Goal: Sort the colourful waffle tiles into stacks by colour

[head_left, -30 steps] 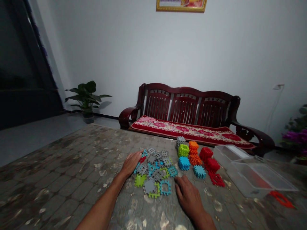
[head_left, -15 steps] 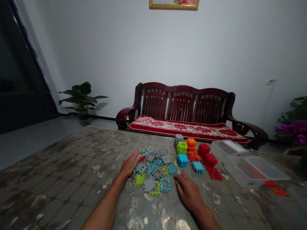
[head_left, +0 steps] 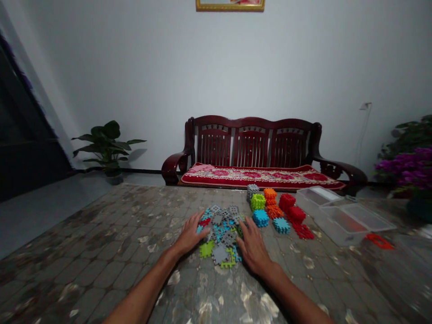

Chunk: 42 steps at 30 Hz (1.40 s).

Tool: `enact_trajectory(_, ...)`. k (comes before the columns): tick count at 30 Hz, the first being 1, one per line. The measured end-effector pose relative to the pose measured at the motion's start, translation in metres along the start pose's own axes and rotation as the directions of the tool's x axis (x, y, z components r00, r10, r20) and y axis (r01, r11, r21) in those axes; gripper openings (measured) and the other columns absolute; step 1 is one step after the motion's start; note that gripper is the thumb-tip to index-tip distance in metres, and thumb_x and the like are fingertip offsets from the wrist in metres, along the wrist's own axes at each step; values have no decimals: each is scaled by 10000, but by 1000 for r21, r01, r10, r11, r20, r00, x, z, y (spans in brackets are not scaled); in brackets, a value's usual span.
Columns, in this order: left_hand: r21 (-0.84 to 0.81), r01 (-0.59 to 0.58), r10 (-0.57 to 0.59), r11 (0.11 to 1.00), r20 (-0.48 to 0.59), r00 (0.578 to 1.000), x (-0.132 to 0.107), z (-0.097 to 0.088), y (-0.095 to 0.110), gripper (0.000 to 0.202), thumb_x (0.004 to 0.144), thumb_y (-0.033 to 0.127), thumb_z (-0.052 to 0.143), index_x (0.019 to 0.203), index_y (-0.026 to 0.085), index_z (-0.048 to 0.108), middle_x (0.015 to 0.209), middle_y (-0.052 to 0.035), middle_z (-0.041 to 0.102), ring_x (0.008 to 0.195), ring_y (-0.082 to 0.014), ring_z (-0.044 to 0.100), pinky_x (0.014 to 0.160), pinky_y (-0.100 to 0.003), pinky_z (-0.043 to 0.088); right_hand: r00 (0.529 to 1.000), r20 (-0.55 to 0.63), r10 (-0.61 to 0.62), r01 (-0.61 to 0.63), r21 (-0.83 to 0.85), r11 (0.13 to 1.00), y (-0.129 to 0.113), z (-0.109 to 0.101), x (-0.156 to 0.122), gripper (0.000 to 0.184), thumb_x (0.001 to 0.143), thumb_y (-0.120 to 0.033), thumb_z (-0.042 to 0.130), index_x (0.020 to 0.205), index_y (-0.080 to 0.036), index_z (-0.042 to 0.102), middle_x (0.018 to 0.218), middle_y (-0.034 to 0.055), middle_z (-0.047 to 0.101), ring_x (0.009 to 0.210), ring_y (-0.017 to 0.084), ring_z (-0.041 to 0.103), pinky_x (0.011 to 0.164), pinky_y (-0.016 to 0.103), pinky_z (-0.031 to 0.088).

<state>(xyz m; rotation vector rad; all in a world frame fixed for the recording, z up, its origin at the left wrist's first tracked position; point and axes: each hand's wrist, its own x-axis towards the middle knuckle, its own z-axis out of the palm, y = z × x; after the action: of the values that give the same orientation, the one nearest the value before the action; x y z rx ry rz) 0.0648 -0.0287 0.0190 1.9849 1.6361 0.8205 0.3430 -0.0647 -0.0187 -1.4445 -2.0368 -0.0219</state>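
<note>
A heap of flat, notched plastic tiles [head_left: 221, 229] in grey, blue, green and red lies on the patterned table [head_left: 111, 252]. My left hand [head_left: 189, 235] rests flat against the heap's left side, fingers stretched out. My right hand [head_left: 252, 247] lies flat against its right side, fingers spread over a few tiles. Neither hand grips anything. Just beyond stand assembled cubes: grey [head_left: 252, 192], green [head_left: 258, 202], orange [head_left: 271, 203], blue [head_left: 260, 218] and red [head_left: 292, 208].
Two clear plastic boxes [head_left: 340, 216] stand at the right of the table, with a red piece [head_left: 378, 240] beside them. Behind the table are a dark wooden bench [head_left: 256, 153] with a red cushion, a potted plant [head_left: 106, 144] and purple flowers [head_left: 408, 166].
Both hands have slid inward, pushing the loose tiles into a tighter heap. The right hand moved left and forward onto the pile. The camera has swung slightly right.
</note>
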Motion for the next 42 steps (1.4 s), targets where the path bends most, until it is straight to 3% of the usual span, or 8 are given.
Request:
enact_trajectory(5, 264, -54, -2, 963, 206, 978, -54, 8, 25, 1254, 551, 558, 853, 1617, 258, 264, 1706, -160, 165, 1569, -410, 96, 1238, -616, 115, 980, 103, 171, -154, -152, 976, -18, 11, 31, 566, 1001, -384, 449, 1523, -165, 445, 1600, 180, 390, 1492, 347, 326, 1197, 531, 289)
enact_trajectory(9, 384, -26, -71, 923, 237, 969, -72, 17, 47, 1252, 552, 604, 835, 1617, 295, 253, 1715, -153, 103, 1570, -420, 55, 1219, -666, 18, 953, 143, 268, -231, -231, 945, -40, 10, 44, 524, 1019, -394, 428, 1493, -181, 497, 1548, 164, 475, 1434, 338, 413, 1183, 511, 285)
enact_trajectory(14, 430, 3, -75, 903, 152, 986, -58, 19, 49, 1099, 644, 583, 775, 1601, 312, 307, 1710, -145, 141, 1570, -407, 96, 1211, -672, 56, 928, 125, 350, -316, -230, 921, -66, 11, 51, 490, 1023, -398, 427, 1462, -213, 538, 1539, 144, 495, 1398, 339, 443, 1163, 513, 285)
enact_trajectory(19, 409, -18, -32, 912, 116, 993, -34, 10, 16, 1008, 655, 562, 780, 1557, 305, 410, 1683, -148, 260, 1549, -411, 188, 1217, -640, 121, 912, 129, 389, -372, -139, 918, -77, 17, 51, 471, 1015, -384, 427, 1434, -222, 567, 1534, 143, 500, 1388, 339, 453, 1157, 540, 272)
enact_trajectory(27, 105, -89, 95, 990, -52, 994, 2, -12, -38, 652, 838, 460, 618, 1442, 228, 538, 1501, -116, 545, 1414, -286, 461, 1196, -471, 330, 943, 116, 311, -313, -8, 950, -37, 8, 77, 472, 1041, -307, 314, 1389, -173, 603, 1499, 122, 538, 1382, 232, 470, 1151, 363, 333)
enact_trajectory(32, 127, 184, -143, 975, -276, 950, 8, -8, -33, 504, 1004, 369, 293, 1389, 183, 560, 1417, -129, 624, 1352, -239, 535, 1190, -452, 337, 917, 220, 332, -312, -124, 942, -20, 16, 98, 512, 1040, -345, 374, 1502, -147, 475, 1566, 161, 457, 1446, 258, 408, 1179, 417, 303)
enact_trajectory(37, 313, 282, -220, 907, -219, 951, 9, 2, -13, 539, 1005, 399, 325, 1466, 166, 478, 1535, -171, 513, 1459, -291, 418, 1225, -553, 212, 926, 277, 258, -244, -81, 966, -25, 35, 98, 501, 1040, -359, 355, 1491, -192, 495, 1560, 136, 477, 1461, 265, 401, 1205, 482, 264)
enact_trajectory(42, 340, 292, -225, 894, -222, 949, 10, 3, -8, 538, 1013, 430, 320, 1457, 172, 481, 1558, -168, 488, 1470, -303, 399, 1224, -548, 208, 953, 241, 181, -226, 170, 959, -29, 38, 90, 506, 1038, -321, 292, 1449, -161, 539, 1510, 111, 540, 1414, 203, 462, 1196, 381, 313)
